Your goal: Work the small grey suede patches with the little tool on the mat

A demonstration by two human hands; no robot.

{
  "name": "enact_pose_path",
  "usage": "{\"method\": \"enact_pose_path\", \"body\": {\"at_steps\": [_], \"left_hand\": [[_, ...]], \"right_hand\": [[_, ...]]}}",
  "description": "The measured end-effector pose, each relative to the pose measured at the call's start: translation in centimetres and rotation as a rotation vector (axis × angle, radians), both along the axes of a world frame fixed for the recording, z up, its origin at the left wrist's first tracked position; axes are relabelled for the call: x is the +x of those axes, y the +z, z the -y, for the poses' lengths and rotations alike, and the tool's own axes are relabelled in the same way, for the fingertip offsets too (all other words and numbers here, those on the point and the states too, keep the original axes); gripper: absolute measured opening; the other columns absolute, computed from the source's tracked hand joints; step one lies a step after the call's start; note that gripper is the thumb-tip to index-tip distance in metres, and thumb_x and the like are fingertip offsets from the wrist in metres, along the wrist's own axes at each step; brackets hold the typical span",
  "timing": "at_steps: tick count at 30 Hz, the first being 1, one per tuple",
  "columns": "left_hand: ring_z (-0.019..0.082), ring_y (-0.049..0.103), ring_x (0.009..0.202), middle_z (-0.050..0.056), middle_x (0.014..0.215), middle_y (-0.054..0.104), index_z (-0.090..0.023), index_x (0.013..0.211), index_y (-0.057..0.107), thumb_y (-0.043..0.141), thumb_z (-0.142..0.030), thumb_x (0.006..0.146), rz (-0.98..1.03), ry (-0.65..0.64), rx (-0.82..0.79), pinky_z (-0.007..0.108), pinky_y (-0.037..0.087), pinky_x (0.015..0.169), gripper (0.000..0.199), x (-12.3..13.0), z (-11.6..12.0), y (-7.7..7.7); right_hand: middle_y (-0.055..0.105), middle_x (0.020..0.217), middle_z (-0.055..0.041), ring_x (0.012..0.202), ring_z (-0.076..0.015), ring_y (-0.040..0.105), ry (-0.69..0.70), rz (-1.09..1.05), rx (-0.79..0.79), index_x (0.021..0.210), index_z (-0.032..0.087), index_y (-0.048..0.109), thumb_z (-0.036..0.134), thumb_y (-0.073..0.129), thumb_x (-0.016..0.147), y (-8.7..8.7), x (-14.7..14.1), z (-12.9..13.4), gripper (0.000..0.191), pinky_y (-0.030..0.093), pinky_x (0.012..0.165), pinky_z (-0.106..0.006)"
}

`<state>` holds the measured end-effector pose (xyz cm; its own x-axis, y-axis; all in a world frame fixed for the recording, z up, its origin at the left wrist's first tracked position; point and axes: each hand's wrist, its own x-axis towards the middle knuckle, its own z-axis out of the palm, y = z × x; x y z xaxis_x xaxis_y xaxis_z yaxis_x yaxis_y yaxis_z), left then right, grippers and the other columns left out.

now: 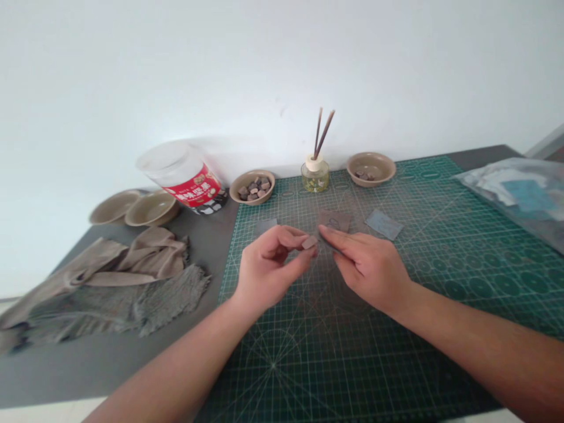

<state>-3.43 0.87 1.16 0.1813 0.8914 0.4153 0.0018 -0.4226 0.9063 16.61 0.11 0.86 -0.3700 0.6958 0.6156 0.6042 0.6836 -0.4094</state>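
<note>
Stone piece (309, 242) pinched at mid-mat, dark strip alongside

Left hand (268, 264): thumb and fingertips close on the small brownish stone piece, which sits above the green mat (317, 376). Pinch is at the edges, probably to leave the upper face bare and the fingers out of its way. Material not certain; it resembles the chips in the bowl.

Right hand (372, 267): fingers pressed together, index laid straight along a dark strip (328, 242), seemingly gripped from beneath. Straight finger likely serves to stiffen something thin. Tip lies just beside the stone piece; whether they touch, cannot tell.

Near the hands: brown sheet (337, 218) flat beyond the fingertips, blue-grey sheet (384, 224) to its right, grey sheet (267, 224) partly behind the left hand. All within short reach, presumably by intent.

Back of mat: left bowl (245, 178) with many chips (254, 190), right bowl (374, 163) with only a few. Two bowls perhaps keep separate lots. Scent bottle (315, 181) with sticks stands between, against the wall side, likely out of elbow range.

Off the mat, left: jar (194, 187), crumpled brown cloth (154, 252), grey cloth (171, 299). Far right: clear bag (520, 197).
</note>
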Motion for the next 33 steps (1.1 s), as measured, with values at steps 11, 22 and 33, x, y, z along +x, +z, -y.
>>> {"method": "enact_pose_path", "body": {"at_steps": [11, 22, 33], "left_hand": [[0.017, 0.075, 0.076, 0.004, 0.082, 0.075, -0.017, 0.106, 0.065, 0.075, -0.018, 0.085, -0.014, 0.004, -0.152, 0.028, 0.062, 0.071, 0.024, 0.2, 0.0, 0.2], [0.01, 0.061, 0.056, -0.003, 0.064, 0.066, -0.018, 0.079, 0.067, 0.074, -0.016, 0.077, -0.319, 0.172, -0.081, 0.019, 0.048, 0.052, 0.007, 0.1, -0.1, -0.3], [0.013, 0.068, 0.057, 0.0, 0.064, 0.071, -0.018, 0.073, 0.065, 0.073, -0.019, 0.081, -0.197, 0.151, -0.131, 0.023, 0.055, 0.055, 0.012, 0.2, 0.5, 0.2]], "right_hand": [[0.073, 0.126, -0.0061, 0.11, -0.019, 0.072, -0.042, -0.086, -0.032, 0.131, 0.017, 0.066, 0.008, 0.052, 0.094, -0.2, 0.5, -0.7, 0.041, 0.059, 0.096, -0.031], [0.063, 0.139, -0.0134, 0.125, -0.0224, 0.064, 0.107, 0.088, 0.119, 0.136, 0.009, 0.06, 0.008, 0.049, 0.096, 0.1, -0.2, 0.6, 0.041, 0.057, 0.101, -0.038], [0.059, 0.143, -0.0129, 0.128, -0.0209, 0.062, 0.121, 0.119, 0.155, 0.144, 0.015, 0.053, 0.008, 0.047, 0.099, 0.3, -0.1, 0.5, 0.047, 0.057, 0.101, -0.037]]}}
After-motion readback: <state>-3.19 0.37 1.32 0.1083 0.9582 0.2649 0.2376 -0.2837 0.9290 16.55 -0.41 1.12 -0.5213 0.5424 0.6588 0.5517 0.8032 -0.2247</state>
